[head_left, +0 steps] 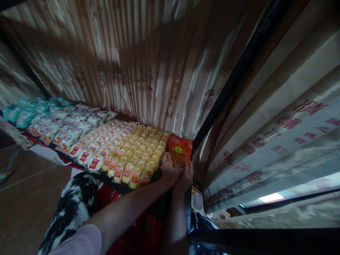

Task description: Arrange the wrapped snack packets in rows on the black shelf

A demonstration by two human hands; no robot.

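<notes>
An orange snack packet [177,149] with a clear window of brown sticks stands at the right end of the shelf. My left hand [169,168] grips its lower left side, fingers bent round the edge. On the lower right side, my right hand [186,175] pinches the same packet. The two wrists are close together. Directly left of the packet lie close rows of small wrapped yellow cakes [138,152]. Part of the packet's bottom is hidden behind my hands.
Further left lie white wrapped cakes [95,162], white-and-red snack bags [66,136] and green bags [26,117]. Printed curtains [170,88] hang behind and at the right. A dark post [225,102] rises beside the packet. Red boxes [106,196] sit below the shelf.
</notes>
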